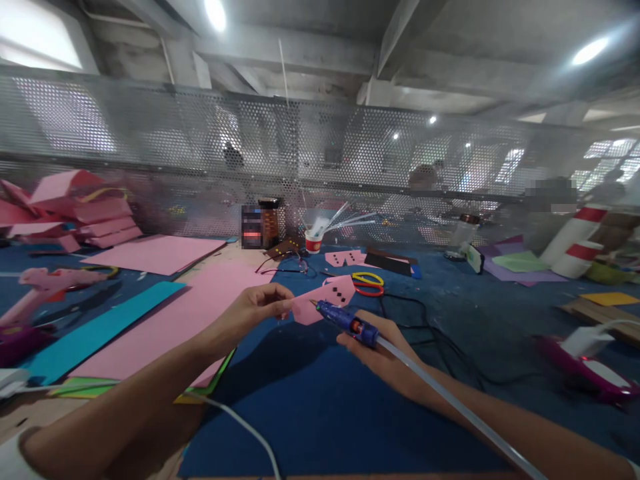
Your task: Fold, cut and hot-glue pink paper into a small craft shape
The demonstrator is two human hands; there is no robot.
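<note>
My left hand (pixel 267 303) pinches the left end of a small pink paper piece (pixel 307 312), which carries several black diamond marks near its right end. A blue glue gun (pixel 345 320) is gripped in my right hand (pixel 387 347), its tip over the pink piece; I cannot tell whether it touches. From the gun's rear a long clear glue stick (pixel 450 397) runs down to the right. Just behind the piece lie scissors (pixel 369 283) with yellow and red handles. Another pink piece with black marks (pixel 345 258) rests farther back.
Pink sheets (pixel 200 303) and a teal strip (pixel 107 327) lie on the left, near a pink glue gun (pixel 43 293). A paper cup (pixel 314 241) of clear sticks stands before the perforated metal screen (pixel 345 147). Dark cables (pixel 425 320) and a magenta device (pixel 583 373) are at right.
</note>
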